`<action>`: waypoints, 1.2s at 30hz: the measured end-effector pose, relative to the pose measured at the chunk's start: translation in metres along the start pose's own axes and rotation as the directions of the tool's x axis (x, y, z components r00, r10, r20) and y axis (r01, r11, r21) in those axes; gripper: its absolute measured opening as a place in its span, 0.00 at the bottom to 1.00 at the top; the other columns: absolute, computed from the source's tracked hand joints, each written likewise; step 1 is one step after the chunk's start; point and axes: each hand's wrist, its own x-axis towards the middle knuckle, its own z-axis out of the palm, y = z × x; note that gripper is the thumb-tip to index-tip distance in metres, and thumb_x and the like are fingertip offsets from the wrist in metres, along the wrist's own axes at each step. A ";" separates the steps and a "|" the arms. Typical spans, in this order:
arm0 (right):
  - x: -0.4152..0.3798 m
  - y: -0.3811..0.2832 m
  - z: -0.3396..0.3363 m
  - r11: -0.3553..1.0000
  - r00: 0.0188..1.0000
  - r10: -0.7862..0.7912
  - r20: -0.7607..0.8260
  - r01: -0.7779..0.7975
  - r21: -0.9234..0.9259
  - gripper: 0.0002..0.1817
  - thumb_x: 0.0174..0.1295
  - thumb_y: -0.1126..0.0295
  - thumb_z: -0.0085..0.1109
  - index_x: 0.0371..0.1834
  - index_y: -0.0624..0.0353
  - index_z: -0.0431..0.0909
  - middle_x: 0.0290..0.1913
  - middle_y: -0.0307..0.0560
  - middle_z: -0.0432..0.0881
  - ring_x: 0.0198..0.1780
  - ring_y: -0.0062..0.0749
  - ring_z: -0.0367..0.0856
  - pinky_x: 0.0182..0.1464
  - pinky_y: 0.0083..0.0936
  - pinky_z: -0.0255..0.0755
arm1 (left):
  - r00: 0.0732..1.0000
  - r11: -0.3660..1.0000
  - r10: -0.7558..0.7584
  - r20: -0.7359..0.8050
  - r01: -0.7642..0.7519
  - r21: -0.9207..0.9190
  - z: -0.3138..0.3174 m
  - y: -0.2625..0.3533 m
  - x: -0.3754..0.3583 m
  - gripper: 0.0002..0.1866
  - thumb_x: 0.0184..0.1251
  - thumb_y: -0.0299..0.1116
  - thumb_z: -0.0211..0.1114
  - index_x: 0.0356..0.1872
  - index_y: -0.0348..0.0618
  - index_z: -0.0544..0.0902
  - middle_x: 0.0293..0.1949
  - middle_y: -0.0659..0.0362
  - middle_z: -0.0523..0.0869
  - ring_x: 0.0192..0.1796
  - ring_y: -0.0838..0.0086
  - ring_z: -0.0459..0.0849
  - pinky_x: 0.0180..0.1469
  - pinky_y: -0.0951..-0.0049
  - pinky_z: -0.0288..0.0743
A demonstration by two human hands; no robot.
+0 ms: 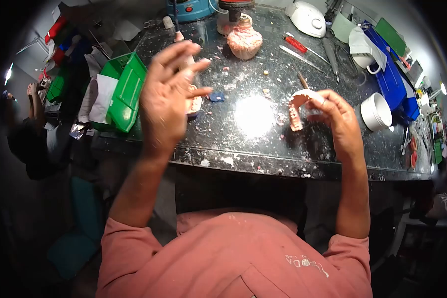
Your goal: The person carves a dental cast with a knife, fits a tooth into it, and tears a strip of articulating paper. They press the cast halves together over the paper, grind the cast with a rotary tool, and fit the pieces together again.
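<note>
My right hand pinches a horseshoe-shaped denture with a row of teeth, raised a little above the dark bench. A thin brown-and-metal tool tip shows just behind the denture; whether it lies on the bench or is held, I cannot make out. My left hand is lifted at the left with its fingers spread, slightly blurred, and no object shows in it. Partly hidden behind that hand is a pale dental cast, with a small dark blue block beside it.
The speckled black bench carries a wax-covered burner, a red-handled screwdriver, a knife and a white cup. Green bins stand left, blue bins right. Another person is at far left.
</note>
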 end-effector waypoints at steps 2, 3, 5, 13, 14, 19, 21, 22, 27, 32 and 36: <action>0.004 0.005 -0.004 0.993 0.997 0.005 -0.073 0.004 0.121 0.11 0.71 0.63 0.51 0.45 0.58 0.77 0.43 0.41 0.81 0.48 0.24 0.80 0.49 0.24 0.76 | 0.998 0.998 -0.057 0.001 0.057 0.022 -0.011 -0.006 0.012 0.21 0.70 0.18 0.52 0.63 0.38 0.70 0.61 0.51 0.77 0.62 0.65 0.79 0.50 0.72 0.84; 0.007 0.006 -0.005 0.976 0.991 0.057 -0.119 -0.030 0.215 0.12 0.72 0.63 0.49 0.48 0.58 0.75 0.44 0.43 0.81 0.48 0.27 0.81 0.49 0.27 0.78 | 0.995 0.998 -0.063 0.077 0.061 0.033 -0.013 -0.015 0.019 0.20 0.70 0.18 0.52 0.62 0.39 0.72 0.61 0.51 0.76 0.64 0.64 0.77 0.49 0.73 0.84; 0.009 0.007 -0.005 0.909 0.999 0.028 -0.039 -0.009 0.418 0.20 0.73 0.61 0.42 0.56 0.68 0.70 0.53 0.62 0.79 0.52 0.48 0.83 0.52 0.40 0.82 | 0.985 0.997 -0.063 0.159 0.056 0.046 -0.013 -0.025 0.025 0.20 0.69 0.17 0.51 0.61 0.39 0.73 0.62 0.50 0.75 0.65 0.63 0.75 0.49 0.73 0.85; 0.008 0.008 0.004 0.676 0.993 0.076 0.090 -0.117 0.727 0.29 0.74 0.57 0.39 0.64 0.75 0.61 0.62 0.74 0.70 0.64 0.59 0.73 0.61 0.49 0.75 | 0.987 0.979 -0.073 0.145 0.042 0.202 -0.011 -0.017 0.030 0.14 0.70 0.23 0.57 0.55 0.42 0.80 0.58 0.51 0.81 0.54 0.70 0.85 0.52 0.76 0.80; 0.007 0.008 0.006 0.643 0.991 0.088 0.097 -0.131 0.755 0.32 0.72 0.55 0.39 0.65 0.76 0.58 0.64 0.77 0.66 0.66 0.64 0.68 0.66 0.52 0.70 | 0.986 0.960 0.015 0.168 -0.061 0.274 -0.018 -0.019 0.030 0.15 0.70 0.22 0.56 0.55 0.41 0.79 0.60 0.51 0.80 0.56 0.70 0.83 0.54 0.76 0.80; -0.006 0.011 0.013 0.449 0.991 0.049 0.125 -0.134 0.884 0.34 0.69 0.57 0.41 0.68 0.76 0.53 0.65 0.80 0.59 0.68 0.71 0.62 0.71 0.55 0.61 | 0.901 0.536 0.262 0.346 -0.434 0.724 -0.038 -0.012 0.018 0.17 0.70 0.16 0.50 0.57 0.36 0.77 0.63 0.51 0.76 0.62 0.68 0.79 0.61 0.72 0.77; -0.011 0.011 0.019 0.485 0.996 0.046 0.080 -0.092 0.869 0.34 0.69 0.57 0.41 0.69 0.76 0.52 0.65 0.81 0.59 0.68 0.71 0.62 0.70 0.55 0.62 | 0.993 0.943 -0.002 0.115 -0.036 0.332 -0.048 -0.021 0.011 0.18 0.69 0.14 0.48 0.56 0.35 0.77 0.65 0.51 0.74 0.66 0.65 0.75 0.64 0.69 0.76; -0.013 0.011 0.022 0.494 0.996 0.051 0.077 -0.092 0.865 0.34 0.70 0.55 0.40 0.69 0.74 0.53 0.66 0.82 0.59 0.68 0.70 0.64 0.70 0.54 0.63 | 0.991 0.967 -0.107 0.076 0.086 0.240 -0.052 -0.019 0.009 0.18 0.69 0.15 0.47 0.59 0.34 0.73 0.68 0.49 0.68 0.70 0.59 0.70 0.65 0.65 0.75; -0.022 0.013 0.024 0.481 0.994 0.006 0.109 -0.098 0.871 0.35 0.71 0.52 0.39 0.70 0.72 0.54 0.67 0.84 0.58 0.66 0.70 0.66 0.67 0.51 0.69 | 0.994 0.972 -0.060 0.095 0.080 -0.219 -0.058 -0.020 0.003 0.28 0.61 0.13 0.43 0.66 0.32 0.62 0.71 0.43 0.61 0.74 0.50 0.61 0.65 0.59 0.76; -0.022 0.014 0.021 0.509 0.995 0.002 0.097 -0.084 0.857 0.37 0.71 0.51 0.40 0.72 0.72 0.52 0.67 0.83 0.58 0.67 0.70 0.66 0.66 0.50 0.70 | 0.989 0.988 0.128 0.080 -0.120 -0.093 -0.050 -0.018 -0.002 0.30 0.63 0.14 0.45 0.69 0.35 0.60 0.73 0.43 0.59 0.74 0.51 0.62 0.57 0.66 0.82; -0.023 0.015 0.020 0.509 0.993 -0.007 0.115 -0.095 0.855 0.37 0.70 0.51 0.40 0.72 0.72 0.53 0.67 0.81 0.59 0.66 0.67 0.67 0.65 0.51 0.71 | 0.993 0.998 0.042 -0.107 -0.036 0.057 -0.038 -0.013 -0.003 0.32 0.64 0.18 0.62 0.68 0.38 0.61 0.70 0.45 0.64 0.63 0.56 0.78 0.37 0.81 0.87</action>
